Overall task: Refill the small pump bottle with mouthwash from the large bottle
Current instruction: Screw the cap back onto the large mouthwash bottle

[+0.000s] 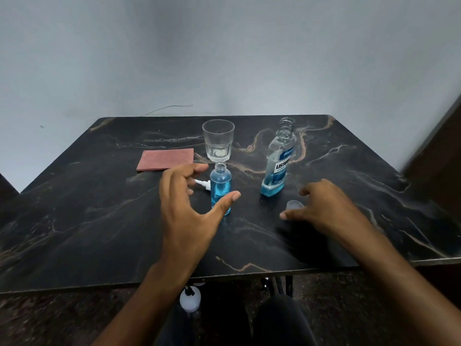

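Observation:
The small bottle stands uncapped on the dark marble table, nearly full of blue liquid. Its white pump head lies on the table just left of it, partly hidden by my fingers. My left hand hovers spread around the small bottle's left side, thumb in front of it, fingers apart from it. The large mouthwash bottle stands open to the right with a little blue liquid at the bottom. My right hand rests over the large bottle's clear cap, fingertips touching it.
An empty drinking glass stands behind the small bottle. A folded pink cloth lies at the back left. A white bottle stands on the floor under the table's front edge.

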